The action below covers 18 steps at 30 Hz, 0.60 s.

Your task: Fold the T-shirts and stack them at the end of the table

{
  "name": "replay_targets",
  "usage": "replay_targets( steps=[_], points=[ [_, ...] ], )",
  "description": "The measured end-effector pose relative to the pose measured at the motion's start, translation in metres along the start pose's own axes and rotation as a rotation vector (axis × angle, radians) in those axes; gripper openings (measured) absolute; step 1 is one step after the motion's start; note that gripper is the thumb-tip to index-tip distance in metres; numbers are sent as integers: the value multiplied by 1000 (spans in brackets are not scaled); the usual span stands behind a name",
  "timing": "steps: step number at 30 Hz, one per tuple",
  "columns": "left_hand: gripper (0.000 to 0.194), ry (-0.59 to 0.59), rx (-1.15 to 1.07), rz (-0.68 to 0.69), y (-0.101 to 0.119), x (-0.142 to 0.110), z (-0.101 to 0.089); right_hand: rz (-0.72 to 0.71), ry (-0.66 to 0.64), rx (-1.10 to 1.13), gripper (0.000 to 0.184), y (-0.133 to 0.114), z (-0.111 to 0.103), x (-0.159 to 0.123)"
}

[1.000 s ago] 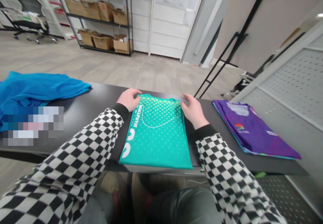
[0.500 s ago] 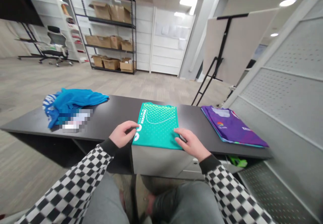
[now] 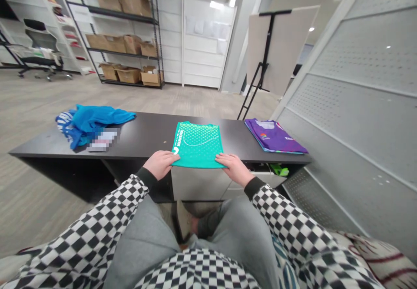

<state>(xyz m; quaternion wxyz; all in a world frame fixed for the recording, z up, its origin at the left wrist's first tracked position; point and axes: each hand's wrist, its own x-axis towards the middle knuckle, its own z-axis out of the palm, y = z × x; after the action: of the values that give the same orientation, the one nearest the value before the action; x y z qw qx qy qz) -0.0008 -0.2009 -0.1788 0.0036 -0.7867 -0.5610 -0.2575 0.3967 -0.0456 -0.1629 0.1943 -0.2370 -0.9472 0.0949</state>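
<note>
A folded teal jersey with a dotted pattern and the printed word MARATHON lies flat in the middle of a black table. My left hand rests on its near left corner, fingers flat and pointing right. My right hand lies on its near right edge, fingers pointing left. Neither hand visibly grips the cloth. Checkered sleeves cover both forearms.
A folded purple shirt lies at the table's right end, and a crumpled blue garment lies at the left. A green item sits below the table. Perforated grey panels stand at right; cardboard-filled shelves stand behind.
Both hands have moved from the jersey's far edge to its near edge. The view has tilted up and back, so the table looks smaller and more of the room and my lap shows.
</note>
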Motion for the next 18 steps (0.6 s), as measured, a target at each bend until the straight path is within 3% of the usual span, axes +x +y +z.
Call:
replay_targets(
  steps=[3, 7, 11, 13, 15, 18],
  points=[
    [42, 12, -21, 62, 15, -14, -14, 4, 69, 129, 50, -13, -14, -19],
    [36, 65, -135, 134, 48, -27, -54, 1, 66, 346, 34, -44, -61, -39],
    [33, 62, -337, 74, 85, -27, -104, 66, -93, 499, 32, -77, -115, -50],
    [31, 80, -403, 2, 95, -20, -121, 117, -78, 549, 38, -83, -131, -50],
    [33, 101, -421, -110, 95, -6, -128, 176, -23, 572, 42, -79, -136, -44],
    [44, 63, -491, -263, 75, 27, -116, 245, 16, 585, 44, -55, -127, -22]
  ],
)
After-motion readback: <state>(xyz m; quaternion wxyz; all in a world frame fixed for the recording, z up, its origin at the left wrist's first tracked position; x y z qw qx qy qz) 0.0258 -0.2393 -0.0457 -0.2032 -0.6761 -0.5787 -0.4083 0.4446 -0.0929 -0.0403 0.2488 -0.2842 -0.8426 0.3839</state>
